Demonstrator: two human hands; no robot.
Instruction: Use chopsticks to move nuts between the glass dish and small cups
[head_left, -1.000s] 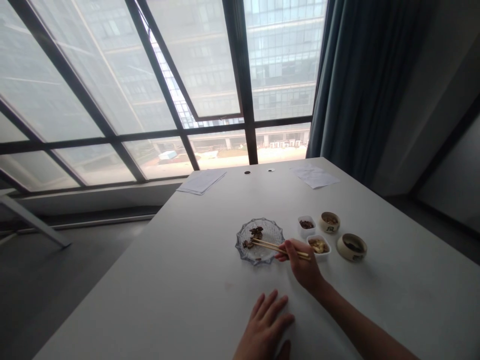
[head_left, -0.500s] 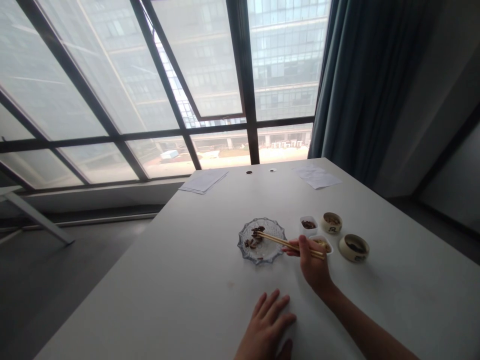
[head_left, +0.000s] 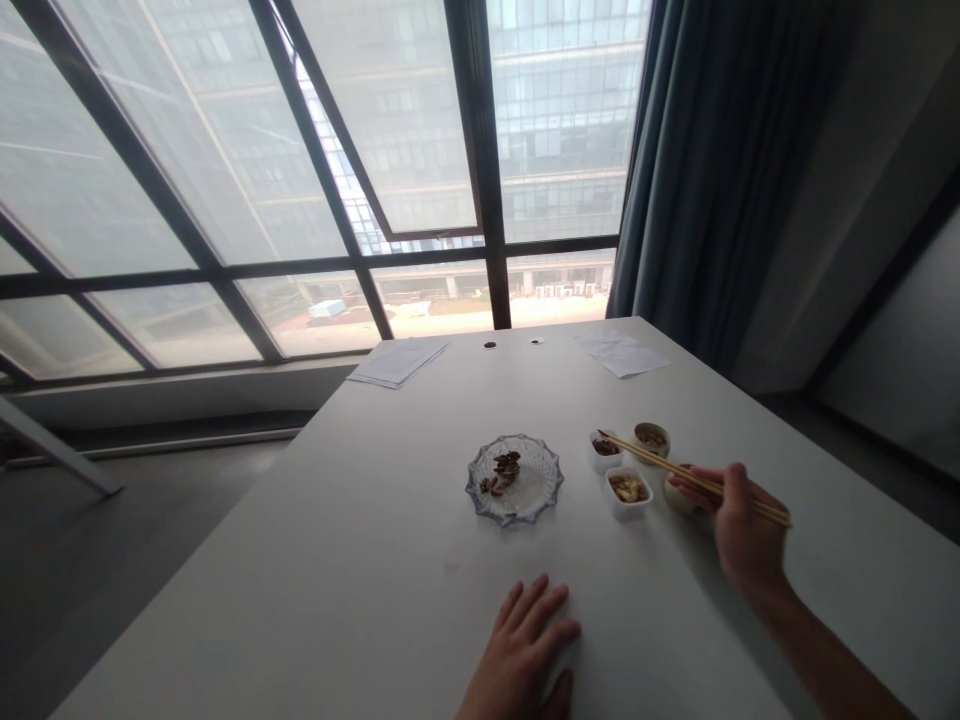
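Observation:
My right hand (head_left: 742, 535) is closed on a pair of wooden chopsticks (head_left: 679, 468). Their tips reach over a small white square dish (head_left: 604, 450) of dark pieces. A second white square dish (head_left: 628, 490) with pale pieces stands nearer to me. A round beige bowl (head_left: 651, 439) sits behind the chopsticks, and another beige bowl (head_left: 677, 497) is partly hidden by my right hand. The scalloped glass plate (head_left: 514, 479) with several brown pieces lies to the left. My left hand (head_left: 520, 655) rests flat on the white table (head_left: 375, 600), fingers spread, holding nothing.
Papers (head_left: 400, 362) lie at the table's far left and another sheet (head_left: 621, 353) at the far right. Two cable holes (head_left: 490, 345) sit near the far edge. A large window and a dark curtain (head_left: 712, 170) stand beyond the table.
My right hand has swung the chopsticks to the right, from the glass plate to over the small white dish. The left hand has stayed flat on the table.

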